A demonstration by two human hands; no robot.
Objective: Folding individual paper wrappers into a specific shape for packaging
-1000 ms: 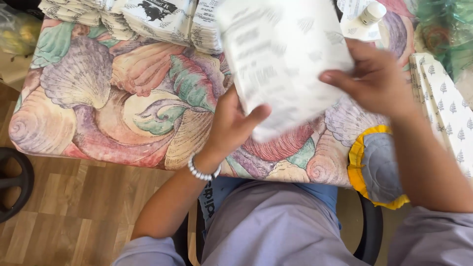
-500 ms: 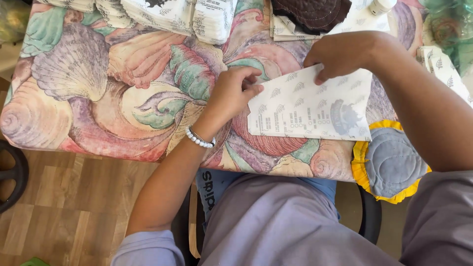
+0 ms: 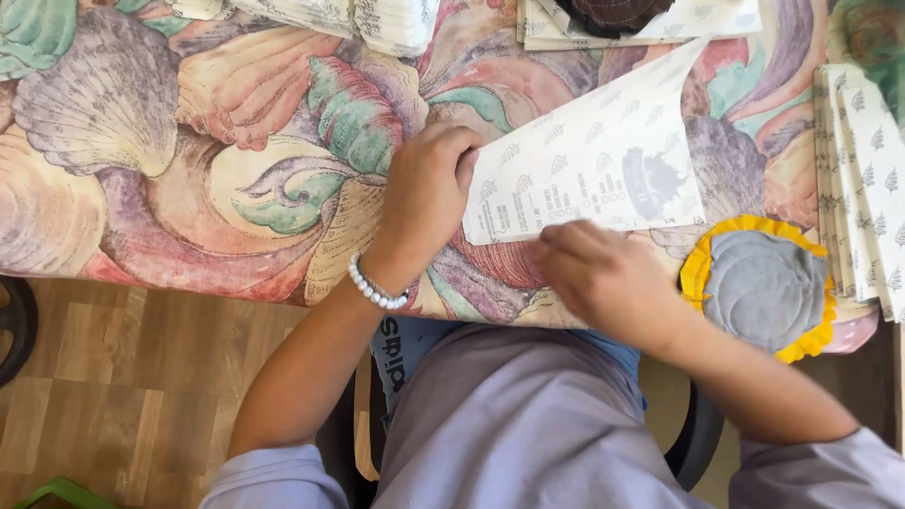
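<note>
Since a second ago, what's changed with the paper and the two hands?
The printed paper sheet, held up in both hands a second ago, now lies flat on the shell-patterned tablecloth. The right hand left its top edge and came down to the bottom edge, blurred with motion. The left hand stays pressed on the sheet's left edge. The grey round pad with the yellow rim and the paper stacks have not moved.

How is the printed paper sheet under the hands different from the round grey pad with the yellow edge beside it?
The paper sheet is pale, flat and straight-edged, with small grey printed motifs; the round pad is grey, quilted-looking and ringed by a yellow frill. The left hand presses the sheet's left edge and the right hand is at its lower edge, while nothing touches the pad. The sheet lies fully on the tablecloth; the pad overhangs the table's near edge. Both rest on that cloth.
</note>
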